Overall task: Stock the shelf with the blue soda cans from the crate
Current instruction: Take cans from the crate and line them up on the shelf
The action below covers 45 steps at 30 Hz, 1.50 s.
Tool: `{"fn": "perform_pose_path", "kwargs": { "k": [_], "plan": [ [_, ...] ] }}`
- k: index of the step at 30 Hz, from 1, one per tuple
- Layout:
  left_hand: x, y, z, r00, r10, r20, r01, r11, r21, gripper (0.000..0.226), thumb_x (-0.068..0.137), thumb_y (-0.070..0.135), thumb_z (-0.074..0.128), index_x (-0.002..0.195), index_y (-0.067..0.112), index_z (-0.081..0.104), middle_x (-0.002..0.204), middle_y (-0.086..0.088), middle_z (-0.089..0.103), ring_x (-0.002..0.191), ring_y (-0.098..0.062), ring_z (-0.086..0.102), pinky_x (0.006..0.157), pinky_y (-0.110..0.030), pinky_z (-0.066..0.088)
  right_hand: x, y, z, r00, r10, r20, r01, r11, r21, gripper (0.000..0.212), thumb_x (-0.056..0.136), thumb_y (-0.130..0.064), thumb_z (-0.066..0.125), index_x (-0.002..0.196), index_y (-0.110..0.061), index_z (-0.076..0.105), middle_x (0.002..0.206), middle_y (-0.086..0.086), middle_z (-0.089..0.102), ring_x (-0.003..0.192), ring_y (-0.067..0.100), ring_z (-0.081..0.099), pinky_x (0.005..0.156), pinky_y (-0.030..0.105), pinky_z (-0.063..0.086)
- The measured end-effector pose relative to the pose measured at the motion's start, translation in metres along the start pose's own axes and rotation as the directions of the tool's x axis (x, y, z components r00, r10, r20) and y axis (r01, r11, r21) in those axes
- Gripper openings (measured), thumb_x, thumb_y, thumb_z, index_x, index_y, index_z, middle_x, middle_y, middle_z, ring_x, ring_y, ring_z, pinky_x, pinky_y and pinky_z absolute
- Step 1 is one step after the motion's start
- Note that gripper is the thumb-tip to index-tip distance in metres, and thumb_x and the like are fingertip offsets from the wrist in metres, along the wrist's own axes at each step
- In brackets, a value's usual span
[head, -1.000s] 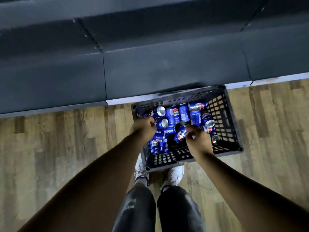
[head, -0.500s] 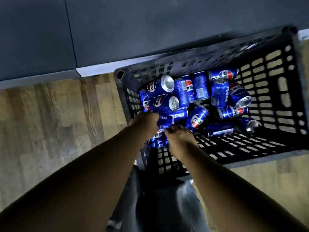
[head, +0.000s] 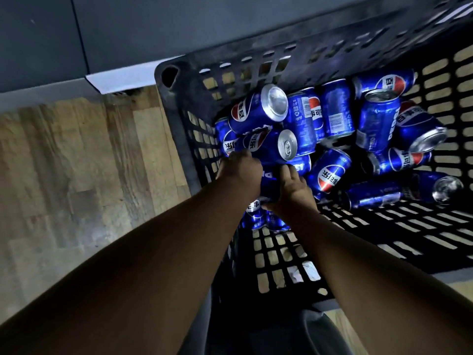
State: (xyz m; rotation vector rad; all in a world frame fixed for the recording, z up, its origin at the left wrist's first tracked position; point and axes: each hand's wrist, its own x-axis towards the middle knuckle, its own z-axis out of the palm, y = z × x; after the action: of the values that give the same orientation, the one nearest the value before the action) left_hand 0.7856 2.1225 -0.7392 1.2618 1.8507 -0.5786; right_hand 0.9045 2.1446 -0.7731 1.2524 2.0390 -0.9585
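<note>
A black slatted plastic crate (head: 258, 56) stands on the floor and holds several blue soda cans (head: 337, 111) lying in a loose heap. Both my hands are down inside its near left corner. My left hand (head: 239, 172) curls over the cans by the left wall. My right hand (head: 291, 190) grips a blue can (head: 267, 184) that lies between the two hands. More cans (head: 256, 217) show beneath my wrists. My fingertips are hidden among the cans.
The dark panel of the shelf base (head: 158, 26) rises just behind the crate, with a pale strip (head: 120, 82) along its foot. Wooden flooring (head: 76, 162) lies to the left. My dark trouser leg (head: 307, 334) is below the crate's near edge.
The view has dropped much closer to the crate. My right hand has moved left to meet my left hand, and both now close on cans in the near left corner.
</note>
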Motion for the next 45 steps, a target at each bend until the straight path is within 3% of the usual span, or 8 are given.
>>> {"fn": "perform_pose_path", "kwargs": {
  "k": [11, 17, 24, 28, 34, 37, 40, 45],
  "plan": [
    [-0.035, 0.002, -0.020, 0.997, 0.068, 0.023, -0.063, 0.982, -0.176, 0.039, 0.093, 0.027, 0.054, 0.127, 0.009, 0.048, 0.129, -0.013, 0.046, 0.118, -0.031, 0.046, 0.095, -0.039, 0.040, -0.038, -0.015, -0.031, 0.994, 0.102, -0.037, -0.089, 0.961, 0.263, 0.061, 0.073, -0.020, 0.075, 0.117, -0.008, 0.034, 0.127, 0.012, 0.042, 0.114, 0.033, 0.049, 0.094, 0.041, 0.043],
    [-0.075, 0.013, -0.055, 0.998, 0.066, -0.020, -0.069, 0.939, -0.336, 0.028, 0.091, 0.019, 0.054, 0.113, 0.002, 0.053, 0.119, -0.019, 0.054, 0.111, -0.033, 0.052, 0.084, -0.033, 0.040, -0.080, -0.016, -0.077, 0.964, 0.225, -0.143, -0.146, 0.894, 0.423, 0.073, 0.070, -0.023, 0.079, 0.129, -0.011, 0.037, 0.129, 0.010, 0.046, 0.117, 0.030, 0.048, 0.097, 0.037, 0.043],
    [-0.137, 0.036, -0.109, 1.000, -0.016, 0.008, 0.017, 0.794, -0.607, 0.020, 0.091, 0.011, 0.050, 0.106, 0.000, 0.057, 0.109, -0.021, 0.060, 0.099, -0.033, 0.057, 0.070, -0.030, 0.038, -0.146, -0.025, -0.156, 0.944, 0.286, -0.166, -0.195, 0.887, 0.419, 0.080, 0.071, -0.037, 0.073, 0.139, -0.022, 0.034, 0.131, 0.013, 0.045, 0.116, 0.030, 0.050, 0.090, 0.030, 0.042],
    [-0.167, 0.048, -0.143, 0.997, -0.039, 0.064, 0.075, 0.635, -0.769, 0.016, 0.090, 0.006, 0.049, 0.074, 0.010, 0.052, 0.074, -0.008, 0.051, 0.078, -0.022, 0.048, 0.058, -0.026, 0.031, -0.180, -0.036, -0.191, 0.941, 0.300, -0.156, -0.208, 0.876, 0.435, 0.063, 0.077, -0.045, 0.066, 0.129, -0.021, 0.040, 0.122, 0.012, 0.052, 0.113, 0.029, 0.052, 0.082, 0.030, 0.042],
    [-0.218, 0.052, -0.198, 0.970, -0.157, 0.184, 0.231, 0.375, -0.898, 0.020, 0.098, 0.026, 0.039, 0.089, 0.013, 0.051, 0.077, 0.000, 0.058, 0.066, -0.011, 0.054, 0.057, -0.023, 0.037, -0.222, -0.053, -0.252, 0.888, 0.450, -0.092, -0.301, 0.722, 0.623, 0.078, 0.078, -0.054, 0.064, 0.138, -0.016, 0.031, 0.130, 0.012, 0.053, 0.115, 0.030, 0.053, 0.085, 0.029, 0.040],
    [-0.251, 0.053, -0.226, 0.968, -0.201, 0.148, 0.218, 0.390, -0.895, 0.024, 0.098, 0.025, 0.041, 0.077, 0.015, 0.049, 0.073, 0.000, 0.058, 0.063, -0.012, 0.055, 0.056, -0.023, 0.038, -0.255, -0.061, -0.291, 0.898, 0.438, -0.049, -0.288, 0.668, 0.686, 0.085, 0.074, -0.056, 0.066, 0.138, -0.013, 0.030, 0.127, 0.012, 0.054, 0.109, 0.031, 0.059, 0.093, 0.041, 0.050],
    [-0.288, 0.051, -0.259, 0.968, -0.219, 0.125, 0.213, 0.447, -0.869, 0.027, 0.098, 0.024, 0.040, 0.074, 0.013, 0.048, 0.073, -0.002, 0.057, 0.061, -0.014, 0.053, 0.059, -0.023, 0.037, -0.293, -0.073, -0.335, 0.916, 0.400, -0.027, -0.260, 0.645, 0.718, 0.083, 0.064, -0.056, 0.071, 0.129, -0.014, 0.040, 0.119, 0.010, 0.061, 0.085, 0.029, 0.067, 0.076, 0.040, 0.057],
    [-0.344, 0.051, -0.318, 0.979, -0.194, 0.065, 0.156, 0.505, -0.849, 0.031, 0.100, 0.026, 0.036, 0.121, 0.007, 0.050, 0.090, -0.011, 0.061, 0.083, -0.025, 0.057, 0.069, -0.029, 0.040, -0.357, -0.094, -0.403, 0.940, 0.324, 0.106, -0.253, 0.455, 0.854, 0.051, 0.078, -0.046, 0.067, 0.114, -0.014, 0.051, 0.091, 0.013, 0.063, 0.062, 0.023, 0.060, 0.056, 0.031, 0.048]
  ]
}}
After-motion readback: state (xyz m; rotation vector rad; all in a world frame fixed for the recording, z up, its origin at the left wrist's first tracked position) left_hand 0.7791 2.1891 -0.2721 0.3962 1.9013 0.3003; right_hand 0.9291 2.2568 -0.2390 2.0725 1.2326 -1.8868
